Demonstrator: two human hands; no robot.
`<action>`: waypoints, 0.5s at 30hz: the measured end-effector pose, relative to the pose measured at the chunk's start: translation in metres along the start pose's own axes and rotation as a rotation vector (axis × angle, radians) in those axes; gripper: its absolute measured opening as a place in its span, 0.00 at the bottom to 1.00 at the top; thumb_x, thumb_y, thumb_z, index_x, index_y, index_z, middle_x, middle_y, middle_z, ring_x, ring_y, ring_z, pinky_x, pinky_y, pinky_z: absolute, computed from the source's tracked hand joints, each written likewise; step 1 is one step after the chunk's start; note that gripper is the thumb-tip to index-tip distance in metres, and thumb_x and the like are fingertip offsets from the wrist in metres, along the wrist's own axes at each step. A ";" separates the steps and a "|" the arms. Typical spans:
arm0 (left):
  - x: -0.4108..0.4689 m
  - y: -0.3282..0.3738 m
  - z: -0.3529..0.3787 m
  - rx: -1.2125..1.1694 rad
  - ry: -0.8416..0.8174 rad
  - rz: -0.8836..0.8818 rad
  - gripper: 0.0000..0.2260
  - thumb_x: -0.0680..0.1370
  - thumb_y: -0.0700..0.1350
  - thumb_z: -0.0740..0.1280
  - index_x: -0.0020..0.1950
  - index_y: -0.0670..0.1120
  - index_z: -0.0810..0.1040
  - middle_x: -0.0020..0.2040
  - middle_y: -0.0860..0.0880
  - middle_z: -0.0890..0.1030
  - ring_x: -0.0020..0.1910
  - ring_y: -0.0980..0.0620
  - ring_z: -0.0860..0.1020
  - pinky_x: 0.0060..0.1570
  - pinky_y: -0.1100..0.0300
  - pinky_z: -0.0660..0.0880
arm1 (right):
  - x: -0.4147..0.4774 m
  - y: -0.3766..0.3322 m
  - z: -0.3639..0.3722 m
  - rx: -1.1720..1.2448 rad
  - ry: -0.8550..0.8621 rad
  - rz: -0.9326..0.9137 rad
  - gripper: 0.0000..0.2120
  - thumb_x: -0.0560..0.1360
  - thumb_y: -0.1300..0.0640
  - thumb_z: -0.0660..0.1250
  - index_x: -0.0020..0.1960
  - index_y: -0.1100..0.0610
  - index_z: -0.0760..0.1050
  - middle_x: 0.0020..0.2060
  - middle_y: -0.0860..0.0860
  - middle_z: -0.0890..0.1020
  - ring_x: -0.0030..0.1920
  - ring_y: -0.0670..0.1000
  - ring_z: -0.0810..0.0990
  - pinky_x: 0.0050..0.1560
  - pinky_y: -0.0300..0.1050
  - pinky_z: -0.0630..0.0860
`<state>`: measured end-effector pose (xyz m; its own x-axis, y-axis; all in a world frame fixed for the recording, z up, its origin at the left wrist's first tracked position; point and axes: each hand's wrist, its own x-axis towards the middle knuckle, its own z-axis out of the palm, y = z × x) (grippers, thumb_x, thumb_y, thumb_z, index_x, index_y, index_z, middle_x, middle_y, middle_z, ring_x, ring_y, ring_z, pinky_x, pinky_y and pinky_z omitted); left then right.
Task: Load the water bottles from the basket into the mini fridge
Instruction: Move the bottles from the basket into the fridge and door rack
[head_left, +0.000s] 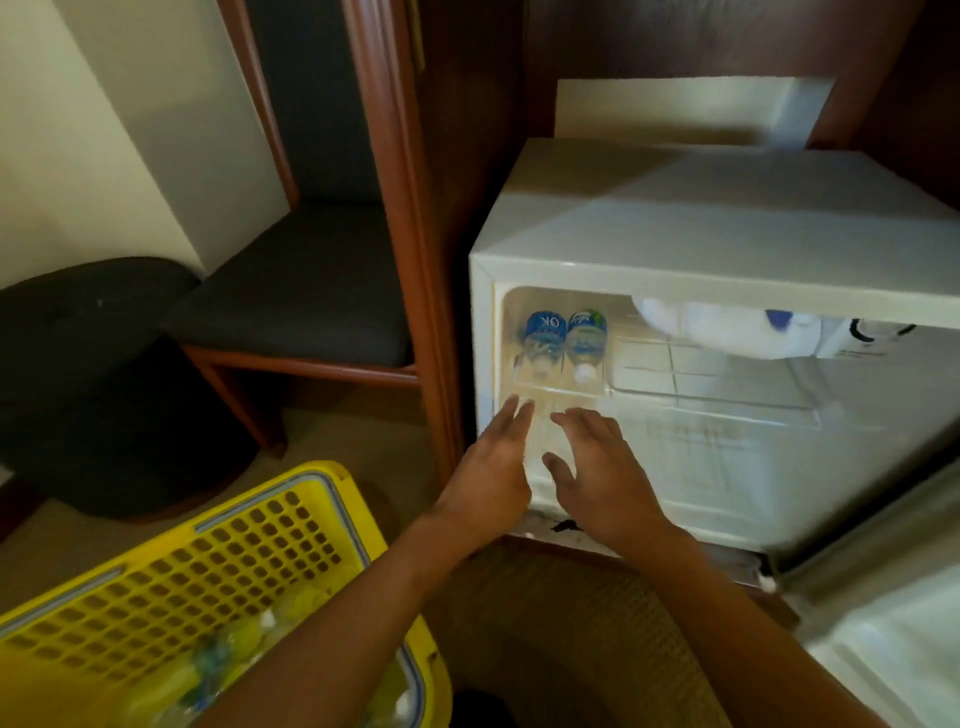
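Observation:
The white mini fridge (675, 228) stands open in a wooden cabinet. Two clear water bottles lie side by side on its upper left shelf, caps toward me: one with a blue label (544, 338) and one with a green-blue label (587, 340). My left hand (493, 467) and my right hand (597, 473) reach into the lower left of the fridge, fingers spread, palms facing each other. Blur hides whether a clear bottle sits between them. The yellow basket (218, 566) sits at the lower left with several bottles (244, 644) in it, partly hidden by my left forearm.
The fridge door (893, 623) hangs open at the lower right. A clear shelf (727, 395) crosses the fridge, with a white freezer box (727, 327) above it. A dark cushioned chair (296, 296) and a black round stool (104, 384) stand to the left. Carpet lies underfoot.

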<state>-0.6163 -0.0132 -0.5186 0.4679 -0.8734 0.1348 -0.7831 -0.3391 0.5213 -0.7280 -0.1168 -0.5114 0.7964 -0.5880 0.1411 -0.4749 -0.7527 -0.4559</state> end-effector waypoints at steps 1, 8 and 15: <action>-0.022 -0.006 -0.004 -0.003 0.010 -0.006 0.35 0.78 0.33 0.66 0.81 0.47 0.54 0.82 0.48 0.53 0.78 0.48 0.59 0.72 0.54 0.67 | -0.013 -0.014 0.007 0.015 -0.017 -0.007 0.23 0.80 0.50 0.63 0.74 0.53 0.66 0.72 0.51 0.69 0.72 0.52 0.65 0.70 0.50 0.68; -0.146 -0.084 -0.028 0.169 0.050 -0.180 0.25 0.80 0.43 0.65 0.77 0.49 0.66 0.78 0.46 0.63 0.76 0.46 0.63 0.69 0.49 0.69 | -0.074 -0.094 0.079 0.062 -0.174 -0.144 0.19 0.80 0.51 0.63 0.69 0.54 0.72 0.63 0.51 0.74 0.65 0.53 0.70 0.63 0.49 0.71; -0.235 -0.209 -0.022 0.135 -0.183 -0.631 0.23 0.78 0.47 0.67 0.73 0.51 0.70 0.72 0.46 0.72 0.66 0.44 0.74 0.59 0.52 0.76 | -0.094 -0.165 0.179 0.072 -0.629 -0.185 0.18 0.82 0.54 0.58 0.70 0.55 0.70 0.66 0.52 0.72 0.68 0.53 0.69 0.63 0.50 0.70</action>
<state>-0.5536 0.2708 -0.6409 0.7853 -0.5343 -0.3127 -0.4318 -0.8347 0.3419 -0.6576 0.1160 -0.6067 0.9396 -0.1496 -0.3079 -0.3008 -0.7903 -0.5338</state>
